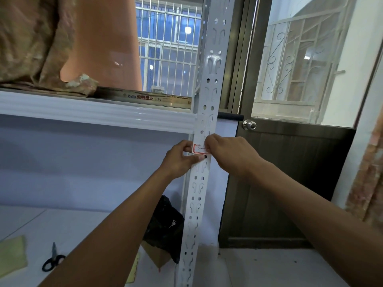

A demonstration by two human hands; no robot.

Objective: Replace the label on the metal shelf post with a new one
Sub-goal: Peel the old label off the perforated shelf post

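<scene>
Black scissors (52, 258) lie on the low shelf (83, 224) at the far left. The left hand (182, 158) grips the white metal post (207, 100). Its thumb lies flat just under the red-edged label (198, 149), which sits on the post below the upper shelf (93, 112). The right hand (230, 154) pinches the label's right end with curled fingers (208, 145). A brown door (290, 172) stands at the right.

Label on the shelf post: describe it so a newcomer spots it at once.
Find the white perforated metal shelf post up the middle, left of the brown door. Just below the white shelf beam, the left hand grips the post and the right hand pinches a small white label there. Its red border is the post's only colour.
</scene>
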